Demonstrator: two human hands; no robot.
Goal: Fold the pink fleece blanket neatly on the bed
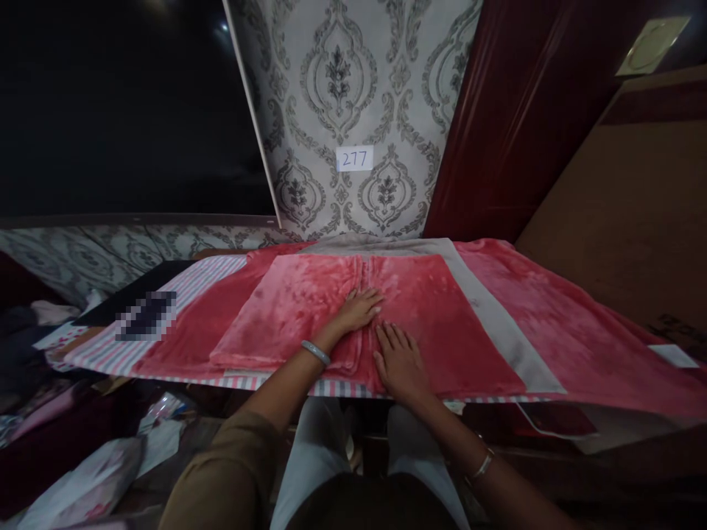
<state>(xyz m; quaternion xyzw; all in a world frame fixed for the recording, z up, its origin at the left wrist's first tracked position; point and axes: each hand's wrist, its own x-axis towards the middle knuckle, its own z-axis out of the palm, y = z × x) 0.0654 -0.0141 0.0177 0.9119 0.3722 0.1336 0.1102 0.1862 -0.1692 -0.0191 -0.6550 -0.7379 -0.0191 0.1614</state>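
Two hands: left hand (359, 309) and right hand (401, 361), both flat, fingers spread, gripping nothing.
Position: pressing the folded pink blanket (309, 309) at its centre crease.
Done: halves folded inward, meeting mid-table.
Left: further folds, judging by its width.
Beneath: grey cloth (497, 316), striped sheet (204, 276).

Dim overall — light falls from above onto the patterned wallpaper (353, 110) and the pink blanket (431, 309), leaving the upper left and the bottom of the frame near black. Strong wide-angle bending at the edges; a pixelated patch (146, 315) sits at left. Focus is soft, without glare.
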